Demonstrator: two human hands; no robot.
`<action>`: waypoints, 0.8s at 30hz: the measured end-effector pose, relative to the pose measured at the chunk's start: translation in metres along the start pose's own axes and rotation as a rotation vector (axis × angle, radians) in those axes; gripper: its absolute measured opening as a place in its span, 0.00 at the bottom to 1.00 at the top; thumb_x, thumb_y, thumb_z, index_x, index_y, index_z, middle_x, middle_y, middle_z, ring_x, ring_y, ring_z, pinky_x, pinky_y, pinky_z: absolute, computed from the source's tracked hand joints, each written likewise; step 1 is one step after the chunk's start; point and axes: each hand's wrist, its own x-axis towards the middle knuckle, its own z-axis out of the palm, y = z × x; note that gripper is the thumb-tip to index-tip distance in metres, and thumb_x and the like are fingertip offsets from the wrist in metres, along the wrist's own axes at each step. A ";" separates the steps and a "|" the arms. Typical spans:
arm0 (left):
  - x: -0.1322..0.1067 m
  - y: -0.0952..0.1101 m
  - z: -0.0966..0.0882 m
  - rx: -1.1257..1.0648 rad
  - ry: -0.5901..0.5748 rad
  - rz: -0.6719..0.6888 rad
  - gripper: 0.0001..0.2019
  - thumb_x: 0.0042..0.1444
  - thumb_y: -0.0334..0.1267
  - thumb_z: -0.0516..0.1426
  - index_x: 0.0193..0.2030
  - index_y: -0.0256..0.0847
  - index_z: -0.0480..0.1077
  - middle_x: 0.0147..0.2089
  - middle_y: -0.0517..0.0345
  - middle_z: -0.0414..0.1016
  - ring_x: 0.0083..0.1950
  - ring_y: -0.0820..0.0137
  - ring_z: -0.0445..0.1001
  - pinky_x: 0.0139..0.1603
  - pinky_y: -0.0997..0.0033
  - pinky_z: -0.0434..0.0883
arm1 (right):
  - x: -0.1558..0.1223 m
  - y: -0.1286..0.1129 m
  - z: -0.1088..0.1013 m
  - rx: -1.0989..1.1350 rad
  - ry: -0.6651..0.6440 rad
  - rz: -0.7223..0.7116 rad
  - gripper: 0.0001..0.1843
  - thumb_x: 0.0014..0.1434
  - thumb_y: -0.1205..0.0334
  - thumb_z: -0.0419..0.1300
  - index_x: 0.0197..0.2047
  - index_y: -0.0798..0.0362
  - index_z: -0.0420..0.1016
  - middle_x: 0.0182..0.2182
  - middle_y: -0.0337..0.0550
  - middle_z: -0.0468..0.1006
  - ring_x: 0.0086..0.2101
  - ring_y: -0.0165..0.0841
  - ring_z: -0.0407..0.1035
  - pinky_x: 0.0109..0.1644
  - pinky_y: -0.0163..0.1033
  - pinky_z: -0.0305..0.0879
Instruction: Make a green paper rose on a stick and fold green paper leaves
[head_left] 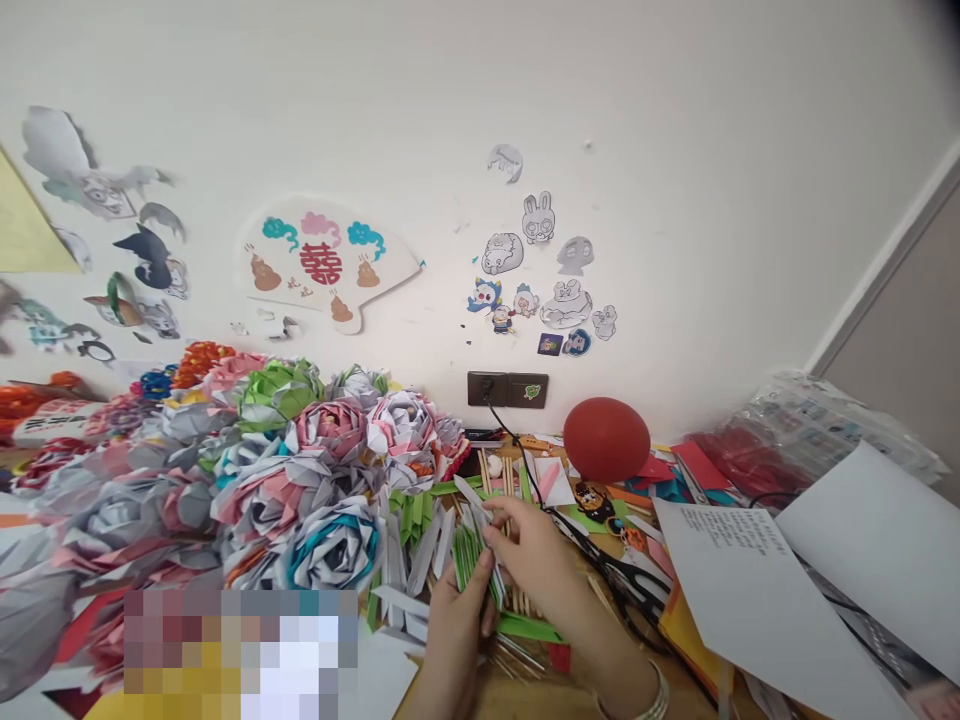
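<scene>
My left hand [463, 612] is closed around a bundle of folded green and white paper pieces [468, 558], thin and pointed, held upright over the table. At the bundle's upper right, my right hand [534, 548] has its thumb and fingers closed on the white paper; how many pieces it pinches is hidden. More folded white strips [424, 550] and green pieces [415, 517] lie just left of the hands. Green strips [531, 628] and thin wooden sticks [517, 660] rest on the table below and behind them.
A large heap of paper flowers [330, 545] fills the left side. Behind the hands sits a red balloon [606, 440]. Black-handled scissors [634, 580] and a black cable [517, 440] lie near my right arm, with white sheets [739, 590] farther right. A wall socket [487, 388] is at the back.
</scene>
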 end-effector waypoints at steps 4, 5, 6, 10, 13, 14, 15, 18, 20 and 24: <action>-0.007 0.001 0.005 0.003 -0.124 -0.059 0.24 0.39 0.59 0.64 0.18 0.37 0.68 0.06 0.70 0.55 0.09 0.84 0.47 0.13 0.82 0.49 | 0.003 0.004 -0.020 0.278 -0.290 0.102 0.10 0.54 0.55 0.57 0.27 0.53 0.71 0.20 0.32 0.66 0.15 0.24 0.57 0.19 0.31 0.51; -0.009 0.002 0.006 0.002 -0.151 -0.072 0.24 0.39 0.59 0.64 0.18 0.37 0.68 0.06 0.70 0.54 0.09 0.84 0.47 0.13 0.82 0.50 | 0.003 0.004 -0.025 0.289 -0.319 0.094 0.12 0.53 0.54 0.58 0.24 0.53 0.68 0.18 0.30 0.63 0.16 0.24 0.57 0.19 0.30 0.50; -0.010 0.003 0.006 0.001 -0.173 -0.084 0.25 0.38 0.60 0.64 0.18 0.37 0.69 0.06 0.71 0.52 0.09 0.84 0.47 0.13 0.81 0.51 | 0.003 0.003 -0.028 0.290 -0.324 0.085 0.14 0.53 0.54 0.58 0.22 0.53 0.67 0.17 0.30 0.61 0.17 0.24 0.56 0.19 0.29 0.49; -0.012 0.005 0.007 -0.011 -0.214 -0.088 0.24 0.39 0.59 0.64 0.19 0.37 0.69 0.07 0.71 0.53 0.10 0.84 0.46 0.13 0.82 0.50 | 0.003 0.000 -0.033 0.312 -0.326 0.054 0.15 0.52 0.52 0.59 0.22 0.53 0.65 0.19 0.30 0.61 0.21 0.25 0.57 0.22 0.29 0.50; -0.012 0.004 0.007 -0.020 -0.203 -0.061 0.22 0.41 0.57 0.65 0.21 0.37 0.68 0.09 0.70 0.58 0.10 0.85 0.47 0.13 0.83 0.49 | 0.003 0.001 -0.032 0.307 -0.324 0.039 0.18 0.51 0.50 0.60 0.21 0.52 0.61 0.17 0.29 0.58 0.20 0.25 0.56 0.23 0.29 0.50; -0.012 0.003 0.007 -0.021 -0.198 -0.053 0.22 0.41 0.56 0.65 0.22 0.37 0.68 0.09 0.69 0.59 0.10 0.85 0.48 0.13 0.83 0.49 | 0.003 0.001 -0.031 0.300 -0.320 0.035 0.19 0.52 0.50 0.60 0.20 0.52 0.60 0.17 0.29 0.57 0.20 0.24 0.55 0.23 0.29 0.50; -0.012 0.003 0.007 -0.021 -0.192 -0.046 0.21 0.42 0.56 0.65 0.22 0.37 0.68 0.10 0.68 0.62 0.10 0.86 0.48 0.13 0.84 0.48 | 0.003 0.001 -0.031 0.293 -0.314 0.031 0.19 0.52 0.50 0.59 0.20 0.52 0.60 0.17 0.29 0.57 0.20 0.25 0.55 0.23 0.29 0.50; -0.010 0.000 0.007 -0.020 -0.182 -0.028 0.22 0.41 0.55 0.65 0.23 0.37 0.67 0.13 0.66 0.67 0.10 0.87 0.49 0.12 0.84 0.48 | 0.003 0.001 -0.031 0.276 -0.299 0.019 0.17 0.53 0.51 0.58 0.21 0.51 0.61 0.17 0.29 0.58 0.20 0.25 0.56 0.23 0.29 0.51; -0.008 -0.002 0.007 -0.021 -0.177 -0.018 0.22 0.40 0.56 0.65 0.22 0.37 0.67 0.12 0.66 0.66 0.09 0.87 0.49 0.12 0.84 0.47 | 0.002 0.000 -0.031 0.255 -0.299 0.007 0.17 0.53 0.52 0.58 0.20 0.51 0.60 0.17 0.29 0.58 0.20 0.26 0.57 0.22 0.29 0.51; -0.003 -0.006 0.006 -0.032 -0.166 -0.010 0.23 0.38 0.55 0.66 0.23 0.37 0.66 0.14 0.64 0.70 0.08 0.86 0.50 0.10 0.83 0.47 | 0.001 0.000 -0.030 0.211 -0.301 -0.009 0.16 0.54 0.57 0.56 0.19 0.52 0.59 0.16 0.29 0.57 0.19 0.25 0.54 0.22 0.29 0.48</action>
